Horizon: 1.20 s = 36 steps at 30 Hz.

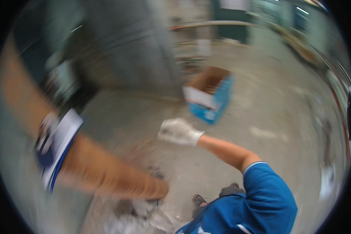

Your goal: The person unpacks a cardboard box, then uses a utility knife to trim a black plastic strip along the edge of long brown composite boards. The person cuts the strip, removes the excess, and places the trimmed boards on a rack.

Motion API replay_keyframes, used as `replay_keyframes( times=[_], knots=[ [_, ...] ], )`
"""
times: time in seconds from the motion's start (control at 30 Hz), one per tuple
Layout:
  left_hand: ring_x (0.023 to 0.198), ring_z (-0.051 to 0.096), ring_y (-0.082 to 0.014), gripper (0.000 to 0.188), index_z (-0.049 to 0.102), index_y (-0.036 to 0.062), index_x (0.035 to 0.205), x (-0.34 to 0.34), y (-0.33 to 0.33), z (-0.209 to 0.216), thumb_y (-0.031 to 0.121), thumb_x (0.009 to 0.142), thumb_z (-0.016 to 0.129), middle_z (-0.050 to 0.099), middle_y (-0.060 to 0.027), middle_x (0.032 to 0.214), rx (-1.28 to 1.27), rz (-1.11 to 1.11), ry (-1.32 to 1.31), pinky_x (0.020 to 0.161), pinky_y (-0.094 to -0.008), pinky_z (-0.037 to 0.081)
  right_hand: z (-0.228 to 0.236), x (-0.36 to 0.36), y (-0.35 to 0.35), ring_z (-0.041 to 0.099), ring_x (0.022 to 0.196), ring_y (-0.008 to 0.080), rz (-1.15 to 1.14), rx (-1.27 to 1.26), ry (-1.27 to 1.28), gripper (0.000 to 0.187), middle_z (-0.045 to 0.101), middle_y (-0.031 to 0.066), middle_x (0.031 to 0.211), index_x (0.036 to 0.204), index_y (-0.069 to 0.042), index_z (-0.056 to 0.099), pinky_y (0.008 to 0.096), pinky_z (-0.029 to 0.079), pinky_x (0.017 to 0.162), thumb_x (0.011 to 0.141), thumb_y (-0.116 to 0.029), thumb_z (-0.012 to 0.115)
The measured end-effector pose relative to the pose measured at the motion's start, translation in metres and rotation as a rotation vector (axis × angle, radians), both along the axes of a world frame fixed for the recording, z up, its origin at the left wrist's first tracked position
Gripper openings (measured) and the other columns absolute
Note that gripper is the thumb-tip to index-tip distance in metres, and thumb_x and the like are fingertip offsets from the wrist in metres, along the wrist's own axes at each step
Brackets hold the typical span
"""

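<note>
My right hand, in a white work glove, is held out over the floor in front of me, at the end of a bare forearm and a blue short sleeve. Its fingers look curled together, and nothing shows in them. Beyond it, apart from the hand, stands an open blue and white cardboard box with a brown inside. My left hand does not show. Motion blurs much of the picture.
A long brown wooden-looking surface runs along my left. White papers with a blue edge lie on it, beside a blurred small item. Crumpled clear plastic is near its close end. A grey cabinet-like panel stands behind.
</note>
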<state>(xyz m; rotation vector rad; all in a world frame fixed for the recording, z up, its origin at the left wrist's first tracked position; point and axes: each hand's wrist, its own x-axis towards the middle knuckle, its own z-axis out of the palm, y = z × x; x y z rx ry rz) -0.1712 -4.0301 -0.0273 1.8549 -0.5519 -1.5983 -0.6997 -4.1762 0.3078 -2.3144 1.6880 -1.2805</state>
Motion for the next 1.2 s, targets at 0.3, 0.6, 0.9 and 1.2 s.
replay_keyframes(
  times=[0.3,0.6,0.9,1.2],
  knots=[
    [0.072,0.067,-0.0308,0.031,0.066,0.0059,0.108,-0.353,-0.08,-0.031,0.034,0.094,0.066,0.069,-0.0163,0.089,0.231,-1.026,-0.119,0.063,-0.045,0.056,-0.283,-0.175,0.503,0.069,0.107,0.0349,-0.911,1.128,-0.449,0.033,0.073,0.0129,0.116,0.117,-0.019,0.072,0.0492,0.054,0.091,0.094,-0.041,0.061],
    [0.069,0.066,-0.0304,0.029,0.065,0.006,0.106,-0.763,0.041,-0.021,0.033,0.095,0.065,0.068,-0.0155,0.087,0.081,-1.626,-0.156,0.061,-0.0444,0.056,-0.288,-0.247,0.795,0.068,0.113,0.0329,-1.627,0.871,-0.954,0.035,0.074,0.0107,0.117,0.117,-0.019,0.073,0.0474,0.052,0.097,0.095,-0.042,0.059],
    [0.066,0.065,-0.03,0.028,0.065,0.006,0.105,-1.034,0.161,-0.064,0.032,0.096,0.064,0.068,-0.0147,0.086,0.298,-1.896,-0.261,0.058,-0.0437,0.055,-0.318,-0.436,0.878,0.068,0.11,0.0334,-1.814,0.853,-1.044,0.034,0.073,0.0123,0.116,0.115,-0.018,0.074,0.0465,0.053,0.094,0.092,-0.039,0.06],
    [0.063,0.065,-0.0296,0.026,0.065,0.006,0.104,-1.436,0.223,-0.046,0.031,0.097,0.063,0.067,-0.0139,0.084,0.15,-1.924,-0.49,0.056,-0.043,0.055,-0.302,-0.608,0.935,0.069,0.109,0.0335,-2.093,0.719,-1.426,0.036,0.074,0.0134,0.114,0.11,-0.014,0.077,0.0447,0.053,0.095,0.09,-0.042,0.066]
  ],
)
